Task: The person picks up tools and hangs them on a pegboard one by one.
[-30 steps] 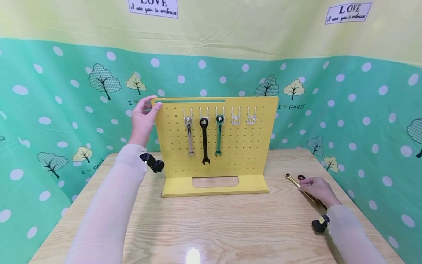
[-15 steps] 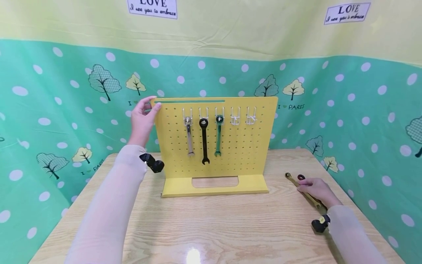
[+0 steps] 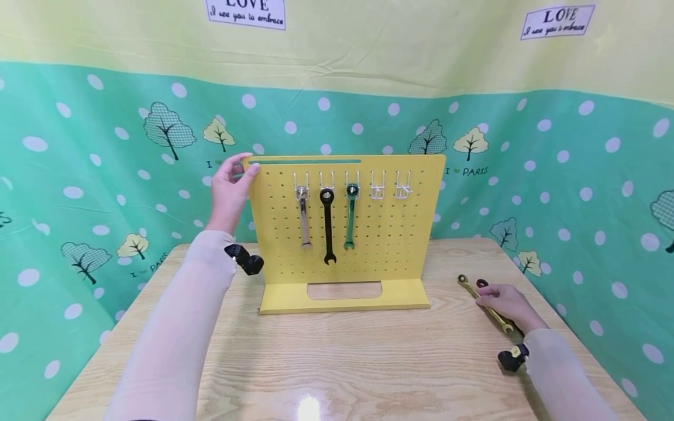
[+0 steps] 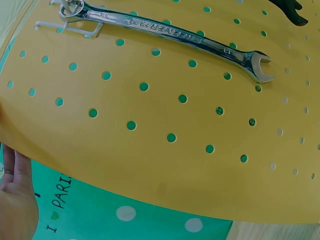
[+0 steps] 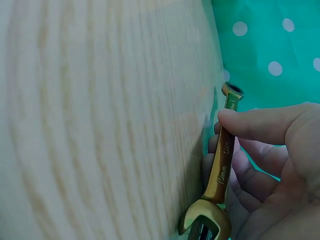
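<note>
At the upper left corner of the yellow pegboard, my left hand grips the edge between thumb and fingers. In the left wrist view only part of that hand shows. My right hand pinches a gold combination wrench by its shank, at the right of the table. Its ring end points away from me, its forked end towards me. Partly hidden under that hand is a dark reddish wrench. On the pegboard's hooks hang a silver wrench, a black wrench and a green wrench.
Two white wire hooks on the board's right side carry nothing. The board's base rests on the wooden table. A green and yellow patterned curtain surrounds the table behind and at both sides.
The gold wrench has turned slightly in my right hand, so its forked end shows more clearly. My left hand stays on the board's corner.
</note>
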The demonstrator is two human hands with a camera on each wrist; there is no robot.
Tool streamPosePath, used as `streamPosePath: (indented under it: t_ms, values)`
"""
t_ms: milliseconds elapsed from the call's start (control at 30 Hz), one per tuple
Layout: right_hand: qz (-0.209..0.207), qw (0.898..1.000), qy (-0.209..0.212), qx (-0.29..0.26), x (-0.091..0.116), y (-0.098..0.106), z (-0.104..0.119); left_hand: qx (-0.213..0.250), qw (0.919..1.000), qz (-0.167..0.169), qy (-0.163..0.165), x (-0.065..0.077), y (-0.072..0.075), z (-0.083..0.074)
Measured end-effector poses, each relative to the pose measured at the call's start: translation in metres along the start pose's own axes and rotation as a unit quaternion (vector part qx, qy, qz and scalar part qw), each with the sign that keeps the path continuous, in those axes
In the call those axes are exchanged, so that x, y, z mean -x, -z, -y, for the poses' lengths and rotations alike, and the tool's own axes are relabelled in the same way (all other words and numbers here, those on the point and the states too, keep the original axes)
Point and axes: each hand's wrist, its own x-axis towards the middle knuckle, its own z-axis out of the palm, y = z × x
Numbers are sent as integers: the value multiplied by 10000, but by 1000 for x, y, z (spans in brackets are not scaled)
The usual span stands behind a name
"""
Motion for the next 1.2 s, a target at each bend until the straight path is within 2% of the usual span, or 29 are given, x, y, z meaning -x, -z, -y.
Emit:
streamPosePath:
  t_ms: [267,467,900,1200]
  values:
    - [36,9998,-7,-173,2,-1,9,-72,10000,-17,-36,0,-1,1]
    - [-91,9991,323,-248,1,-3,20,-18,10000,12,-27,-1,-1,1]
    - [-164,9960,832,-296,10,0,70,18,10000,-7,-36,-1,0,1]
    - [-370,9884,1385,-495,12,-5,109,51,10000,27,56,-1,0,0]
